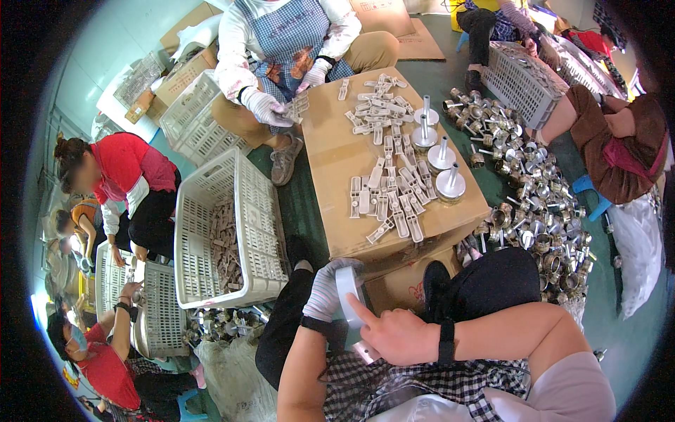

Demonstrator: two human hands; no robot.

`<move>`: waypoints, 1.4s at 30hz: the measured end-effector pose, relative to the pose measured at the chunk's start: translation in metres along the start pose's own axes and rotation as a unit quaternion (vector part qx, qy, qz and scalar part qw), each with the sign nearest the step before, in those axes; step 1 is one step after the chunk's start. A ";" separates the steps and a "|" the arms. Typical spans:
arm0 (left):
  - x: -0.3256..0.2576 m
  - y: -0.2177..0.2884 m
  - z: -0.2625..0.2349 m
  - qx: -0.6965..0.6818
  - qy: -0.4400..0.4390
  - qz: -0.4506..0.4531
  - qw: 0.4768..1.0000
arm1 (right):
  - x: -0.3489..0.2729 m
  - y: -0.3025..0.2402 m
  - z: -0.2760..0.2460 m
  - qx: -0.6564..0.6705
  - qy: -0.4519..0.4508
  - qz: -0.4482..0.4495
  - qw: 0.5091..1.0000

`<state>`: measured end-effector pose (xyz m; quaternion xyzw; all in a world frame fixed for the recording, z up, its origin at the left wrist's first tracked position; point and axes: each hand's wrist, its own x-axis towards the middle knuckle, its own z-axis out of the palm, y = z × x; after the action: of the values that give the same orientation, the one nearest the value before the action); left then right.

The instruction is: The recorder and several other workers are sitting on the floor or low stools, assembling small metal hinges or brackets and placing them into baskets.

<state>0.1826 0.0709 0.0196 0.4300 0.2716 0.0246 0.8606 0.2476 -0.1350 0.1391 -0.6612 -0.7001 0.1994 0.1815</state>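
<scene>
My left hand point(328, 289), in a striped knit glove, grips a round piece with a pale curved rim point(348, 290) in front of my lap. My bare right hand point(401, 337) is closed at its near side, the index finger pressed against the rim. A shiny metal tab point(366, 352) shows below that hand; whether it belongs to the same piece, I cannot tell. Just beyond my hands stands a cardboard box point(330, 176). On its top lie several pale plastic handle-like parts point(394, 200) and several round metal discs with upright stems point(450, 184).
Left of the box stands a white plastic crate point(264, 239) with plastic parts inside. Many metal cups with stems point(541, 232) cover the floor at right. Across the box a gloved co-worker point(267, 109) holds a plastic part. Other people sit at the left and far right, beside crates.
</scene>
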 end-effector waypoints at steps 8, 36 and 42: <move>-0.001 -0.002 0.001 0.010 0.035 0.001 0.999 | 0.000 -0.001 -0.003 -0.009 -0.008 -0.002 1.000; -0.002 0.000 0.007 0.059 0.038 0.024 0.997 | 0.000 0.000 0.000 -0.017 -0.013 -0.003 1.000; 0.001 -0.001 0.001 0.007 0.037 -0.003 0.999 | 0.000 0.001 0.001 -0.016 -0.012 -0.002 1.000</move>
<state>0.1836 0.0697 0.0187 0.4342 0.3050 0.0361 0.8468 0.2478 -0.1350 0.1382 -0.6603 -0.7063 0.1960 0.1632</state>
